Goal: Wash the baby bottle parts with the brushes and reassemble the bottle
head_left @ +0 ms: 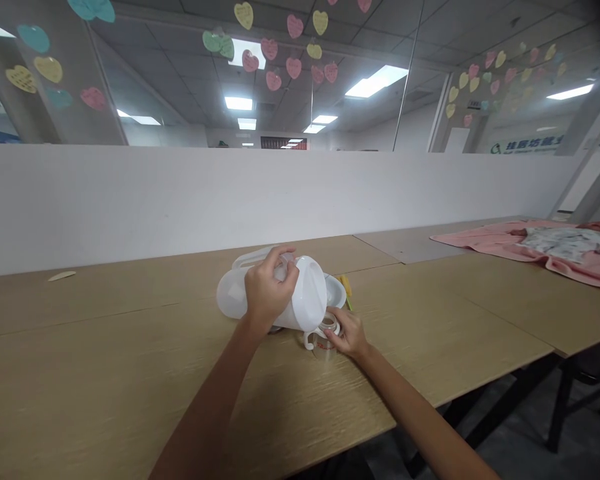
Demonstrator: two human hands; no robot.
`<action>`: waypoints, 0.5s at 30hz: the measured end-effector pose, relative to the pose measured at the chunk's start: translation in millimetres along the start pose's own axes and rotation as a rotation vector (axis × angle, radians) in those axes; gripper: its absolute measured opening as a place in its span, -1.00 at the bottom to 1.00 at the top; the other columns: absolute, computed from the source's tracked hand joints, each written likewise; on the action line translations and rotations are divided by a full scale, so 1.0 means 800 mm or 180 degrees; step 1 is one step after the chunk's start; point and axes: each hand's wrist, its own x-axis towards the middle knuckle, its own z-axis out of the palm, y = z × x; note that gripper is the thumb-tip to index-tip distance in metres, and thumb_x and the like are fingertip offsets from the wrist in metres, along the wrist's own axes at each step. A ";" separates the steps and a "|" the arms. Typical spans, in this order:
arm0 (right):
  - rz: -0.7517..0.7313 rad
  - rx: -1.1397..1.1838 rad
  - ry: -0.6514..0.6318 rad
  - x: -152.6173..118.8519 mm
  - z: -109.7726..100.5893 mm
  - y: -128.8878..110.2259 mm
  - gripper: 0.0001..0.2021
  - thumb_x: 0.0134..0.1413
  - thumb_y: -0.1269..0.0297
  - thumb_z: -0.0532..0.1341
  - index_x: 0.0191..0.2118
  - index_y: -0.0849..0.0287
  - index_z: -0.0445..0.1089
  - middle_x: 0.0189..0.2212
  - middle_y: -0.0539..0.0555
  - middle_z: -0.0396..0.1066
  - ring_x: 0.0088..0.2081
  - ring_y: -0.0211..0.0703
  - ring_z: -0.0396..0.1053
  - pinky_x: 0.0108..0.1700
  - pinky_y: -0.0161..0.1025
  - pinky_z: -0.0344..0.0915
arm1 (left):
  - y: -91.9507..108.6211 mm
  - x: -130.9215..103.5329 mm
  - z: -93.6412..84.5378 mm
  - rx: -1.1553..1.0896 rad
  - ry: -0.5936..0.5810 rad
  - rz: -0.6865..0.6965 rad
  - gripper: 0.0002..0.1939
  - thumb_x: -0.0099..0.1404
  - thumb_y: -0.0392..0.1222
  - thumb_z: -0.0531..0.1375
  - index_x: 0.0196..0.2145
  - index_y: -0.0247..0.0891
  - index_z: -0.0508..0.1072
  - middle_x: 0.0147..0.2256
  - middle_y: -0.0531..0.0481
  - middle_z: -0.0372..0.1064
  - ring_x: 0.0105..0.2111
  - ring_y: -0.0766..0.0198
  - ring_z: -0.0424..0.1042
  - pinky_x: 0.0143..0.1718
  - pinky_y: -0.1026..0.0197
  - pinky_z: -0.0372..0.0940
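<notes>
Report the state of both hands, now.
Left hand: closed on the tilted white pitcher.
Right hand: closed on the small clear bottle beneath the pitcher's lidded end.

Bright ceiling lights (377, 81), soft shadows on the table (130, 387), dark top-right corner

Your left hand (271, 288) gripped a translucent white plastic pitcher (307, 293), tipped sideways towards a small clear cup with a white handle (325, 350). Your right hand (350, 331) held that cup upright on the pale wood-toned table (130, 380), near a round white bowl (337, 292).
</notes>
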 end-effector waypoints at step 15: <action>-0.0109 -0.0202 0.0058 0.003 -0.003 -0.004 -0.74 0.12 0.11 0.08 -0.24 0.19 0.36 -0.52 0.06 0.44 -0.52 -0.21 0.37 -0.44 -0.30 0.26 | -0.076 0.047 -0.079 -0.0753 0.1646 -0.0971 -0.72 0.06 -0.21 0.18 -0.23 -0.30 0.46 -0.47 0.08 0.43 -0.44 0.34 0.45 -0.42 0.36 0.30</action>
